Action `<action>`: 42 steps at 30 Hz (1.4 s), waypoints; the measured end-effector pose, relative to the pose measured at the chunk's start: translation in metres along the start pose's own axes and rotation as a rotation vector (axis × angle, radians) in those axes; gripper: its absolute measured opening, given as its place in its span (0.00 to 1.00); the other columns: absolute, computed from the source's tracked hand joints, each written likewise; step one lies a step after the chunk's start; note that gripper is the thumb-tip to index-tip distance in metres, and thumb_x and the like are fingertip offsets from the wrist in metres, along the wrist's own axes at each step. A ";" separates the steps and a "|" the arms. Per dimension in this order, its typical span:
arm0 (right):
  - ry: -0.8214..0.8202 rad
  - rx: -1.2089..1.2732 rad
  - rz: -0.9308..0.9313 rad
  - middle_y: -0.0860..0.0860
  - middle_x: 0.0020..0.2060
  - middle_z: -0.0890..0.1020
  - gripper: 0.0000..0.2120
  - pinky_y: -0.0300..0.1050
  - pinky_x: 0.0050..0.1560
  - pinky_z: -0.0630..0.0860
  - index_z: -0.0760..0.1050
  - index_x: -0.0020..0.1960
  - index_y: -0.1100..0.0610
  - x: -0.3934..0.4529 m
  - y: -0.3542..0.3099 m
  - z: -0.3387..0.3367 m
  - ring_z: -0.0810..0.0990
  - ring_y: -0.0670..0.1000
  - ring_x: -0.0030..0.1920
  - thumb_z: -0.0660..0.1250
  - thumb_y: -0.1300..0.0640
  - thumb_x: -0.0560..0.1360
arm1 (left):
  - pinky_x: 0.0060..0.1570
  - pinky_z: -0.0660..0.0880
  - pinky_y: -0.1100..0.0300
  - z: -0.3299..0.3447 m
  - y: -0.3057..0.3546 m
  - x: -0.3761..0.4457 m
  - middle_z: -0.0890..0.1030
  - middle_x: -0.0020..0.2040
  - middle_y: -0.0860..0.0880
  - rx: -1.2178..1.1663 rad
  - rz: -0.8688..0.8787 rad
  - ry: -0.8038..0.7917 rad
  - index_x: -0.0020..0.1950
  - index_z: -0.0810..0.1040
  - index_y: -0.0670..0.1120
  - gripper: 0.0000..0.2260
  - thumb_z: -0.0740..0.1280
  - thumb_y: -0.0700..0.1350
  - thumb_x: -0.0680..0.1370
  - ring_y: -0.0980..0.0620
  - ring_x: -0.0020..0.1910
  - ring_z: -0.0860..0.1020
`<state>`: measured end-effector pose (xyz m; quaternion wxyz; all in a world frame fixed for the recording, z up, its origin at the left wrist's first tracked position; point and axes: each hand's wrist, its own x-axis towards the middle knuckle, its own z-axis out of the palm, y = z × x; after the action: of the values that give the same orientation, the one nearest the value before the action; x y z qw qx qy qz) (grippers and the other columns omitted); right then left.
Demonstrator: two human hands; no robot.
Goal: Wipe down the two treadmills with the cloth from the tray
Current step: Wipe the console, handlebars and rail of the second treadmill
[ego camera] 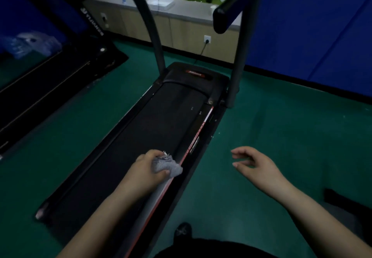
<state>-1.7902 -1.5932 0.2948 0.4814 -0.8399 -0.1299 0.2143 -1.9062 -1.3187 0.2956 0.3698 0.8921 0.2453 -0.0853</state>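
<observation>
- The left hand (149,167) was stretched forward and down, with the forearm bare and coming from the lower left.
- Its fingers (150,154) and thumb were curled round a small grey cloth (167,166), and they held it bunched.
- The right hand (255,164) hung free in the air to the right, well apart from the left one.
- Its fingers were loosely bent and pointed to the left, and they held nothing.
- The right forearm was bare too and came from the lower right.

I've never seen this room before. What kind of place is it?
Probably a small gym or exercise room: two treadmills, one being wiped with a grey cloth, another beside it, on green floor.
</observation>
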 end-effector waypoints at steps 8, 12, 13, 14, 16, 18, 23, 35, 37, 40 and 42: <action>-0.233 -0.103 -0.056 0.45 0.48 0.82 0.14 0.32 0.48 0.73 0.76 0.48 0.44 -0.050 0.024 0.005 0.81 0.43 0.45 0.71 0.63 0.73 | 0.51 0.66 0.67 0.056 -0.019 -0.123 0.67 0.56 0.51 -0.072 -0.192 0.097 0.62 0.72 0.56 0.20 0.72 0.50 0.71 0.64 0.44 0.70; -0.318 -0.121 -0.110 0.45 0.47 0.82 0.14 0.29 0.46 0.74 0.76 0.49 0.45 -0.078 0.018 0.032 0.80 0.38 0.41 0.70 0.64 0.73 | 0.52 0.69 0.66 0.052 -0.049 -0.181 0.67 0.56 0.51 -0.085 -0.295 0.184 0.61 0.72 0.57 0.20 0.72 0.52 0.71 0.60 0.43 0.72; -0.348 -0.127 -0.124 0.45 0.47 0.82 0.14 0.29 0.46 0.75 0.76 0.49 0.45 -0.084 0.015 0.041 0.80 0.38 0.41 0.70 0.64 0.73 | 0.52 0.68 0.65 0.050 -0.058 -0.194 0.68 0.56 0.51 -0.075 -0.316 0.200 0.62 0.72 0.57 0.21 0.72 0.52 0.70 0.57 0.45 0.73; -0.383 -0.141 -0.139 0.45 0.47 0.82 0.14 0.31 0.47 0.76 0.76 0.49 0.45 -0.091 0.011 0.052 0.80 0.38 0.41 0.70 0.64 0.73 | 0.52 0.67 0.66 0.048 -0.068 -0.207 0.70 0.56 0.51 -0.065 -0.336 0.214 0.62 0.72 0.57 0.21 0.72 0.53 0.70 0.56 0.48 0.73; -0.447 -0.175 -0.175 0.44 0.47 0.82 0.15 0.33 0.47 0.76 0.75 0.49 0.43 -0.104 0.001 0.073 0.80 0.38 0.42 0.71 0.63 0.73 | 0.52 0.66 0.66 0.045 -0.089 -0.234 0.71 0.56 0.51 -0.068 -0.365 0.249 0.63 0.72 0.57 0.22 0.72 0.53 0.70 0.56 0.51 0.72; -0.495 -0.195 -0.212 0.44 0.47 0.82 0.15 0.31 0.45 0.75 0.75 0.49 0.43 -0.119 -0.009 0.096 0.81 0.39 0.42 0.71 0.62 0.73 | 0.52 0.66 0.66 0.043 -0.110 -0.262 0.71 0.56 0.51 -0.088 -0.384 0.290 0.62 0.73 0.57 0.22 0.73 0.53 0.70 0.55 0.52 0.73; -0.590 -0.225 -0.250 0.45 0.47 0.82 0.13 0.29 0.46 0.75 0.77 0.51 0.46 -0.180 -0.031 0.179 0.81 0.41 0.43 0.71 0.62 0.72 | 0.53 0.66 0.65 0.036 -0.178 -0.345 0.72 0.56 0.51 -0.154 -0.437 0.356 0.63 0.73 0.56 0.22 0.73 0.52 0.70 0.56 0.52 0.72; -0.766 -0.204 -0.353 0.45 0.49 0.81 0.13 0.28 0.48 0.74 0.76 0.53 0.48 -0.342 -0.098 0.402 0.81 0.44 0.48 0.71 0.61 0.73 | 0.51 0.72 0.59 -0.024 -0.353 -0.553 0.77 0.56 0.50 -0.269 -0.613 0.538 0.60 0.75 0.56 0.20 0.74 0.49 0.69 0.52 0.53 0.76; -0.761 -0.204 -0.349 0.45 0.48 0.81 0.13 0.35 0.51 0.76 0.76 0.51 0.45 -0.344 -0.107 0.421 0.81 0.46 0.48 0.71 0.61 0.73 | 0.51 0.74 0.57 -0.033 -0.371 -0.563 0.77 0.56 0.51 -0.304 -0.618 0.555 0.58 0.74 0.58 0.19 0.74 0.50 0.69 0.52 0.52 0.77; -0.767 -0.212 -0.329 0.46 0.48 0.81 0.13 0.42 0.51 0.79 0.76 0.50 0.44 -0.338 -0.117 0.449 0.82 0.48 0.47 0.71 0.61 0.73 | 0.49 0.73 0.59 -0.044 -0.399 -0.566 0.77 0.56 0.51 -0.327 -0.624 0.561 0.58 0.74 0.58 0.19 0.74 0.50 0.70 0.53 0.51 0.77; -0.795 -0.231 -0.317 0.47 0.48 0.81 0.12 0.41 0.45 0.80 0.77 0.51 0.47 -0.330 -0.123 0.470 0.82 0.49 0.47 0.71 0.61 0.73 | 0.46 0.75 0.58 -0.054 -0.420 -0.562 0.76 0.56 0.51 -0.371 -0.652 0.560 0.59 0.74 0.58 0.19 0.73 0.50 0.70 0.51 0.48 0.78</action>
<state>-2.3084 -1.3182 0.2698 0.3239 -0.7103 -0.4551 0.4283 -2.6047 -1.2369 0.2620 0.3965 0.6758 0.6144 0.0925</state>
